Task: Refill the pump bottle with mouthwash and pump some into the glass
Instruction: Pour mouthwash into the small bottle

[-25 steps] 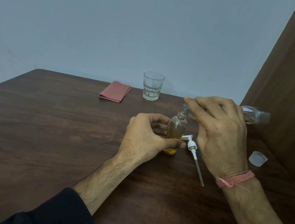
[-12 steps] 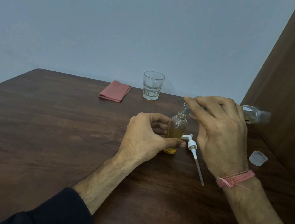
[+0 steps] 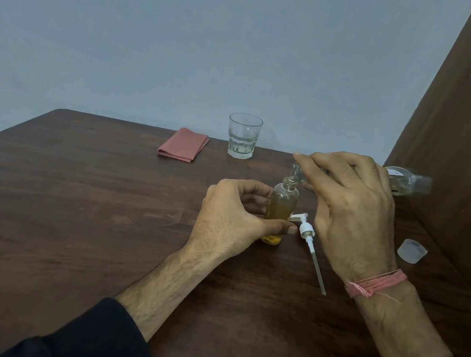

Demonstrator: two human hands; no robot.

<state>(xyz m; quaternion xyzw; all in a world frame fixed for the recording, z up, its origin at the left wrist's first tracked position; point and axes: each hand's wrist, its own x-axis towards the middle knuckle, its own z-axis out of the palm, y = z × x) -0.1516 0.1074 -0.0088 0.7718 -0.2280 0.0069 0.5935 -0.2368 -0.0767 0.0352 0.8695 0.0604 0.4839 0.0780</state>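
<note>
A small clear pump bottle (image 3: 281,208), partly full of amber liquid, stands upright on the brown table (image 3: 64,211). My left hand (image 3: 233,217) grips its lower body, thumb in front. My right hand (image 3: 348,210) holds a clear mouthwash bottle (image 3: 406,181) tipped on its side, its mouth right over the small bottle's neck. The white pump head (image 3: 307,230) with its long tube lies on the table just right of the small bottle. A clear empty glass (image 3: 243,136) stands farther back.
A folded red cloth (image 3: 183,144) lies left of the glass near the table's far edge. A translucent cap (image 3: 411,251) rests on the table at the right. A brown panel (image 3: 467,156) rises along the right side.
</note>
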